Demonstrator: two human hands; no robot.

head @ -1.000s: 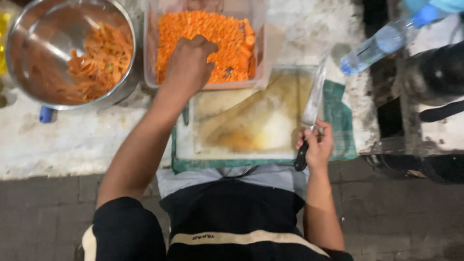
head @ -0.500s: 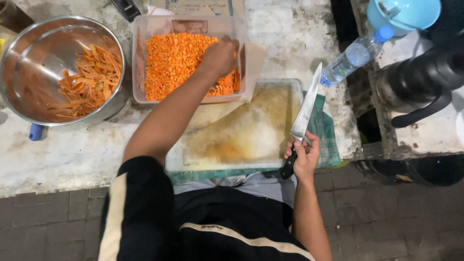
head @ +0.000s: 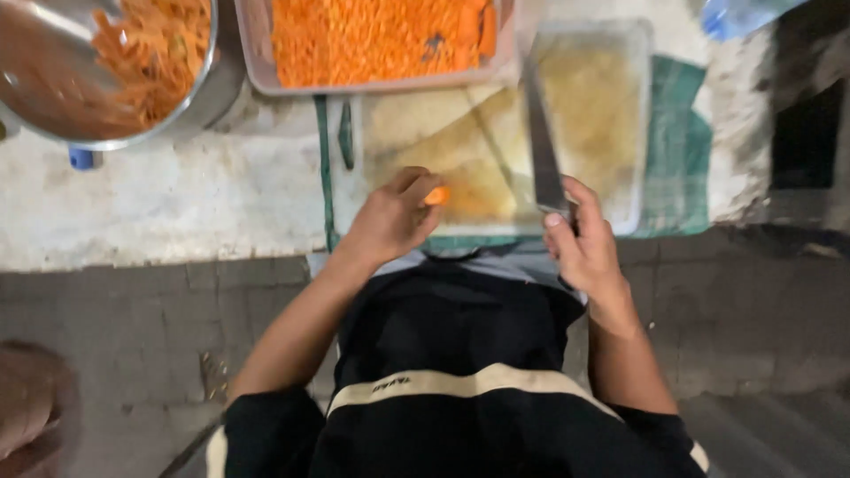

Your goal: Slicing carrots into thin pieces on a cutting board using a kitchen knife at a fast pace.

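The fingers (head: 416,184) of the left hand (head: 390,221) are curled shut around a small orange piece of carrot (head: 435,196), which peeks out at the hand's 2 o'clock, low over the near edge of the pale cutting board (head: 460,133); whether the piece rests on the board or hangs just above it cannot be told; the right hand (head: 584,243) is closed about the handle of a long knife (head: 542,142), the index finger laid up toward the blade, and the blade points to 12 o'clock across the board, its tip near the rim of the clear tub (head: 390,84).

The piece is small and the left fingertips wrap nearly all of it; as a judgement, a cut made with so little carrot showing could catch a fingertip, the more so as the blade stands just beside that hand at its 3 o'clock; a stained, perhaps wet board could let the piece skid under pressure; the board sits on a green cloth (head: 682,133) at the very edge of the pale counter (head: 177,195), so a hard push might shift it toward the person.

At 12 o'clock the tub brims with diced carrot (head: 372,35); at 10 o'clock a steel bowl (head: 208,84) holds carrot sticks (head: 155,53); a blue bottle (head: 735,13) lies at 1 o'clock, well apart.
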